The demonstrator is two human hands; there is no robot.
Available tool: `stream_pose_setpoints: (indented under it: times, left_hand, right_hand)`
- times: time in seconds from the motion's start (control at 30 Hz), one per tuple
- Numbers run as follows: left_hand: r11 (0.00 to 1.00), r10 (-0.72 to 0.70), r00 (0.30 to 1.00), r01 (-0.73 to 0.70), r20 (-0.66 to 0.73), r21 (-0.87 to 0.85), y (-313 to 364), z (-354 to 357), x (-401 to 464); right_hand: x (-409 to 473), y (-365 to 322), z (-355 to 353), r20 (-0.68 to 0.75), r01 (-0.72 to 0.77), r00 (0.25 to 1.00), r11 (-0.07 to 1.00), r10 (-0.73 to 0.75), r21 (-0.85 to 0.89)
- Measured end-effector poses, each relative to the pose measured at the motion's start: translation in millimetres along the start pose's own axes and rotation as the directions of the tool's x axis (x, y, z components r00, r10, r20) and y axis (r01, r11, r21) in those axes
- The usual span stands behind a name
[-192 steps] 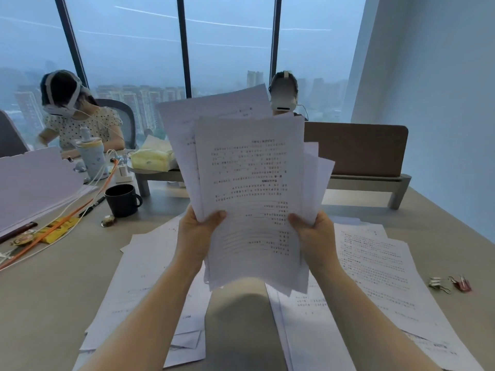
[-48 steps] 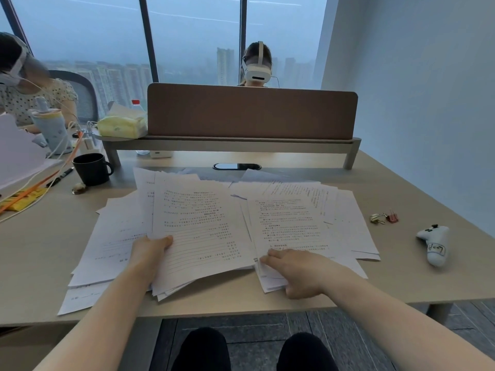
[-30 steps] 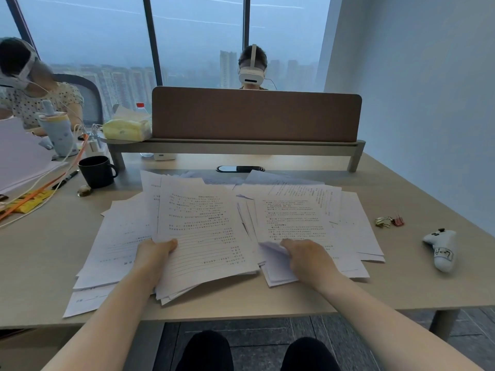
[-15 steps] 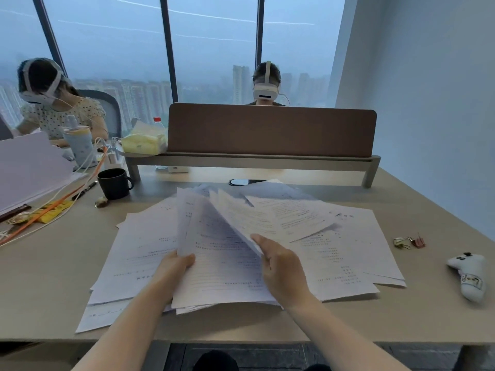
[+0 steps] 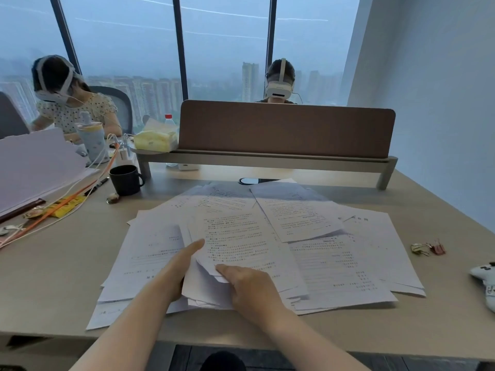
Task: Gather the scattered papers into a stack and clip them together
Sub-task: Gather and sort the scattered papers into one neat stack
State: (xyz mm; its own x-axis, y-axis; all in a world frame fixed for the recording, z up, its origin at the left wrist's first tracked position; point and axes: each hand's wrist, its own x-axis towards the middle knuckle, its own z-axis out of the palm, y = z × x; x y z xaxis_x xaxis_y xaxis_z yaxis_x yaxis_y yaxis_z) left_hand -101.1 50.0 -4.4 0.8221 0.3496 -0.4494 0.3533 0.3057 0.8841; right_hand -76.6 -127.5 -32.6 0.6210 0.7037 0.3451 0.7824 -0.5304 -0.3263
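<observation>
Mug (image 5: 126,179), black, stands on the desk (image 5: 53,277) well beyond and left of the person's left fingers. Left hand (image 5: 182,266) lies under the near-left edge of a lifted bundle of papers (image 5: 238,245), thumb pressed on top, gripping it. Right hand (image 5: 249,287), just beside it, pinches a curled lower corner of the same bundle between thumb and fingers. More printed sheets (image 5: 348,263) lie fanned flat past the right fingers. Binder clips (image 5: 428,249) rest on the desk well right of those fingers, apart from every sheet.
</observation>
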Motion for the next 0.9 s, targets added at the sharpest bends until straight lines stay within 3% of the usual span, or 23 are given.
stream_pose_setpoints:
  times: [0.07,0.33,0.5,0.63,0.9]
  left_hand:
    - [0.998,-0.043,0.998,0.041,0.038,0.051,1,-1,3]
    - [0.977,-0.009,0.999,0.018,-0.042,0.212,-4,0,7]
    - [0.986,0.034,0.997,-0.023,-0.063,0.167,-2,-5,4]
    - [0.988,0.065,0.991,-0.047,-0.119,0.148,5,-13,3]
    - [0.990,0.074,0.984,-0.053,-0.164,0.128,9,-21,8]
  right_hand:
    - [3,-2,1,0.037,0.005,0.999,1.000,-0.004,-0.019]
    - [-1,-3,-14,0.274,-0.004,0.962,1.000,0.009,-0.017]
    - [-6,27,-33,0.125,-0.151,0.981,0.988,0.147,0.019]
    - [-6,65,-47,-0.004,-0.364,0.931,0.929,0.365,-0.060]
    - [27,107,-52,0.157,-0.490,0.811,0.801,0.564,-0.343]
